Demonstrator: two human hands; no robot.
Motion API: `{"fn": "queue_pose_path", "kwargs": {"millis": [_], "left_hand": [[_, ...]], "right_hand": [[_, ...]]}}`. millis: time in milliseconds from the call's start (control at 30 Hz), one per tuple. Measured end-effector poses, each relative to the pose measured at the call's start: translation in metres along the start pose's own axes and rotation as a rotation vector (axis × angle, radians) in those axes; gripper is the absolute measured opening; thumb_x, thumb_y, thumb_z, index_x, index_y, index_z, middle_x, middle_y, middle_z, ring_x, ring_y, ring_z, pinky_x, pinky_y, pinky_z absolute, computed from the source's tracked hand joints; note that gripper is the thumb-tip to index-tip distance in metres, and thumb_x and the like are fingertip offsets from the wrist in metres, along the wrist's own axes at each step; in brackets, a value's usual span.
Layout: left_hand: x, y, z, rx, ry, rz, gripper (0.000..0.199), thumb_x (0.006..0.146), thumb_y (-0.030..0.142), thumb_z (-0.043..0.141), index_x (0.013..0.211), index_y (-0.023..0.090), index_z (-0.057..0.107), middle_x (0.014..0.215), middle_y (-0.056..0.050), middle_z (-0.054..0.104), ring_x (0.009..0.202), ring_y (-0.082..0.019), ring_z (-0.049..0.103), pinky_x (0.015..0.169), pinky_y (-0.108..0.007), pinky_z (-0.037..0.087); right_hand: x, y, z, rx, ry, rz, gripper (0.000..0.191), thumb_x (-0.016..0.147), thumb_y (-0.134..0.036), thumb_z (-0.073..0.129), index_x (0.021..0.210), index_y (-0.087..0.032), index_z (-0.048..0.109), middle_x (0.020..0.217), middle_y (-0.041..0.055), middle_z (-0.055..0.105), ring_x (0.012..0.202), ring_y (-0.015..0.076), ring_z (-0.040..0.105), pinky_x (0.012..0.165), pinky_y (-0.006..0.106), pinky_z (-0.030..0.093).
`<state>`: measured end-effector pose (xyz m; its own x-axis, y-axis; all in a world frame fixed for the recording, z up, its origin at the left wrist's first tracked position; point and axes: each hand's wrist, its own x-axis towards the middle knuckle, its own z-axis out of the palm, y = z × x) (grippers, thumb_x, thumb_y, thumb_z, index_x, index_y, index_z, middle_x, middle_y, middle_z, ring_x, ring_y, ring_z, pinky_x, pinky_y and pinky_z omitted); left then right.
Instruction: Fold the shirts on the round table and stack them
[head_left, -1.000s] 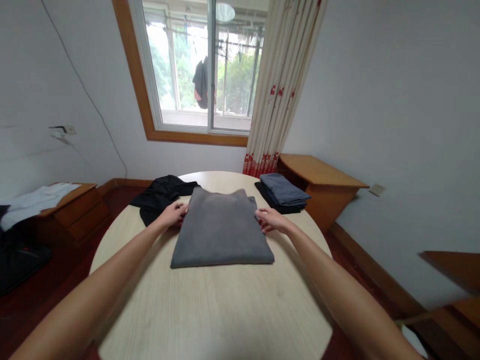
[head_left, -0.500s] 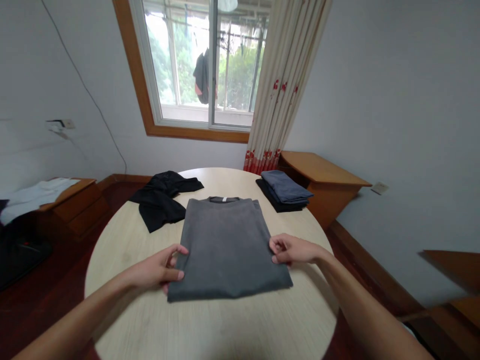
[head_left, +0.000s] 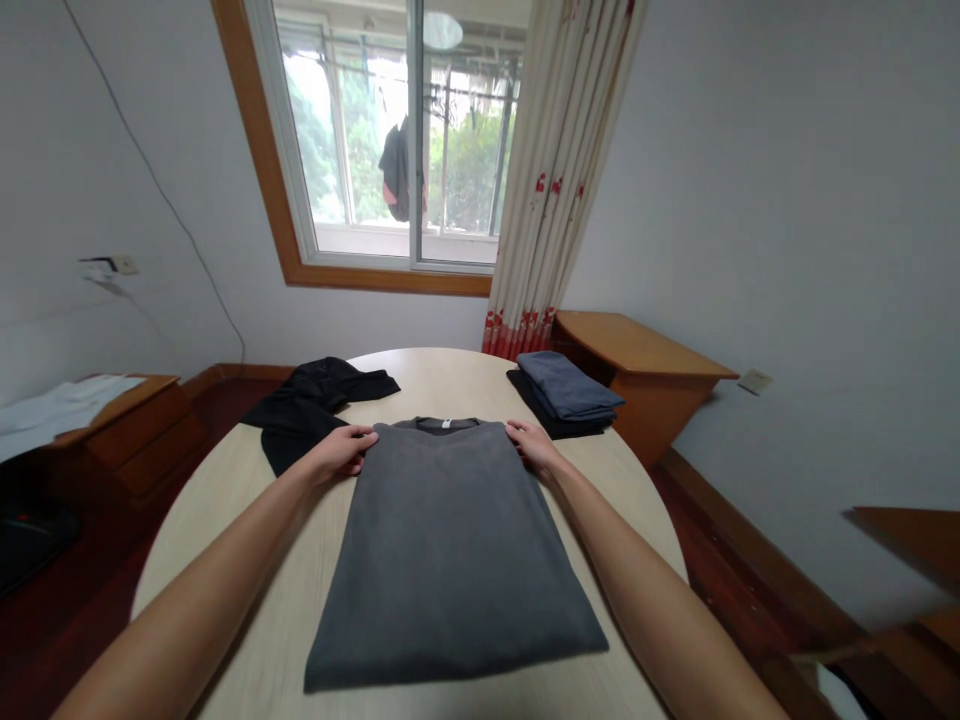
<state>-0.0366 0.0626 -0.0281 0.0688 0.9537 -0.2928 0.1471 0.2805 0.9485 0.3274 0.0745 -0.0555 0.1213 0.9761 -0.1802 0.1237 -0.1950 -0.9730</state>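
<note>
A dark grey T-shirt (head_left: 457, 550) lies flat on the round table, folded into a wide panel. Its collar, with a small white label, points away from me. At the far left corner, beside the collar, my left hand (head_left: 343, 450) pinches the shirt's edge between thumb and fingers. My right hand (head_left: 531, 445) grips the opposite far corner in the same way, its fingertips partly hidden by the cloth. Just beyond my left hand, a black garment (head_left: 311, 405) lies crumpled.
Folded blue-grey clothing (head_left: 570, 385) rests on black folded cloth (head_left: 566, 428) at the table's far right. The pale round table (head_left: 247, 550) stands before a window (head_left: 420, 150) and curtain (head_left: 555, 170). A wooden desk (head_left: 645, 350) is behind at right; a low cabinet (head_left: 142, 430) stands left.
Both hands have moved from the shirt's lower sides up to its collar-end corners and pinch there. The shirt now sits closer to me and appears larger.
</note>
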Motion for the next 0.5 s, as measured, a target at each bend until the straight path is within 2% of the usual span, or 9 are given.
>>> {"fn": "queue_pose_path", "kwargs": {"millis": [100, 200, 267, 333, 433, 500], "left_hand": [[0.004, -0.005, -0.002, -0.02, -0.047, 0.026, 0.045, 0.068, 0.034, 0.088, 0.102, 0.012, 0.068, 0.058, 0.005, 0.052, 0.046, -0.007, 0.045, 0.043, -0.018, 0.037], [0.003, -0.002, -0.004, -0.021, -0.04, 0.083, 0.048, 0.063, 0.038, 0.089, 0.098, 0.011, 0.069, 0.059, 0.004, 0.054, 0.048, -0.007, 0.046, 0.044, -0.018, 0.036], [0.001, 0.005, -0.004, 0.009, -0.009, 0.15, 0.05, 0.06, 0.042, 0.089, 0.094, 0.011, 0.07, 0.063, 0.002, 0.058, 0.051, -0.009, 0.049, 0.048, -0.02, 0.04], [0.002, 0.015, -0.004, 0.053, 0.039, 0.235, 0.05, 0.059, 0.047, 0.087, 0.091, 0.012, 0.07, 0.067, 0.0, 0.062, 0.055, -0.011, 0.053, 0.051, -0.022, 0.043], [0.011, 0.024, 0.0, 0.139, 0.159, 0.33, 0.047, 0.062, 0.052, 0.081, 0.087, 0.014, 0.07, 0.07, -0.001, 0.064, 0.058, -0.013, 0.056, 0.053, -0.024, 0.044], [0.022, 0.021, 0.004, 0.264, 0.242, 0.334, 0.039, 0.064, 0.051, 0.076, 0.08, 0.016, 0.068, 0.065, 0.0, 0.063, 0.056, -0.015, 0.056, 0.052, -0.025, 0.043]], "right_hand": [[0.005, 0.008, -0.002, -0.01, -0.128, -0.023, 0.038, 0.083, -0.038, 0.074, 0.112, -0.014, 0.069, 0.07, -0.0008, 0.064, 0.049, 0.0082, 0.046, 0.041, 0.018, 0.03], [0.007, 0.007, -0.007, 0.049, -0.182, -0.093, 0.039, 0.073, -0.039, 0.081, 0.099, -0.014, 0.069, 0.067, 0.0004, 0.064, 0.053, 0.0107, 0.05, 0.047, 0.021, 0.037], [0.008, 0.003, -0.01, 0.087, -0.115, -0.21, 0.04, 0.069, -0.038, 0.082, 0.097, -0.016, 0.066, 0.068, 0.0001, 0.064, 0.058, 0.0131, 0.054, 0.055, 0.024, 0.044], [0.01, -0.003, -0.013, 0.046, -0.017, -0.358, 0.04, 0.072, -0.039, 0.078, 0.102, -0.018, 0.062, 0.069, -0.0013, 0.062, 0.063, 0.0149, 0.056, 0.061, 0.026, 0.047], [0.012, -0.005, -0.015, -0.169, 0.195, -0.529, 0.036, 0.082, -0.037, 0.065, 0.112, -0.018, 0.06, 0.069, -0.0027, 0.057, 0.064, 0.0164, 0.055, 0.064, 0.028, 0.047], [0.013, -0.001, -0.014, -0.38, 0.315, -0.569, 0.035, 0.084, -0.03, 0.061, 0.116, -0.017, 0.06, 0.071, -0.0018, 0.057, 0.065, 0.018, 0.056, 0.068, 0.029, 0.047]]}}
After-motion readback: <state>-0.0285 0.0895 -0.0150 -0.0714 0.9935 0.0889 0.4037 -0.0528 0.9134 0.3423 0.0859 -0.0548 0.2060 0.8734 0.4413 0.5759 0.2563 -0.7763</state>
